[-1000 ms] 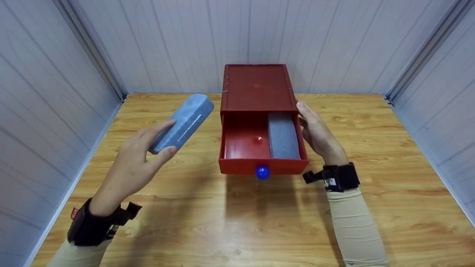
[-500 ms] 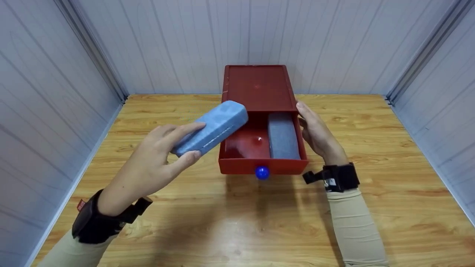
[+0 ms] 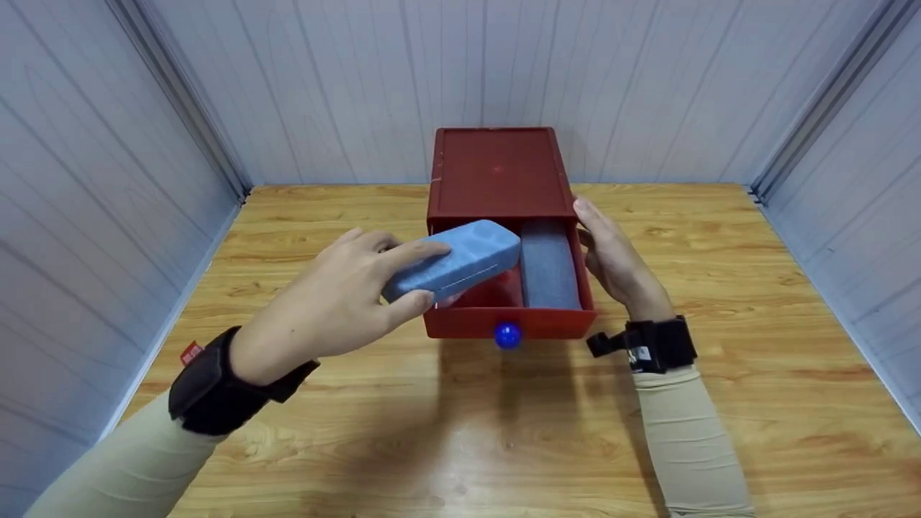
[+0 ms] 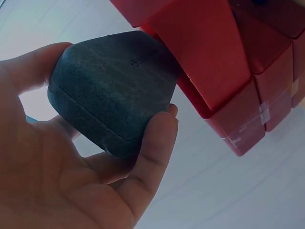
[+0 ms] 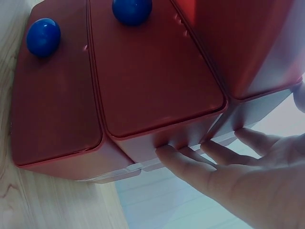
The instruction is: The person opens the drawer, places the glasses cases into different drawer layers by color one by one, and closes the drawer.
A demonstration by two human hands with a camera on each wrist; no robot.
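Note:
My left hand (image 3: pixel 338 302) holds a light blue glasses case (image 3: pixel 468 255) between thumb and fingers. The case is tilted, its far end over the pulled-out top drawer (image 3: pixel 460 325) of a red drawer cabinet (image 3: pixel 496 173). In the left wrist view, the glasses case (image 4: pixel 105 90) overlaps the drawer's edge. A second, grey-blue case (image 3: pixel 550 270) lies lengthwise along the drawer's right side. My right hand (image 3: pixel 619 262) rests its fingertips on the cabinet's right side; the right wrist view shows these fingers (image 5: pixel 186 167) extended against the red wall.
A round blue knob (image 3: pixel 508 335) sticks out from the drawer front. Below the pulled-out drawer are two shut drawers, each with a blue knob (image 5: pixel 132 8). The cabinet stands on a wood-grain table (image 3: pixel 446 446) before a white panel wall (image 3: pixel 345 86), with side walls left and right.
My left hand has carried the light blue glasses case rightward, from left of the cabinet to over the drawer, turning it flatter across. The right hand and the drawer have stayed in place.

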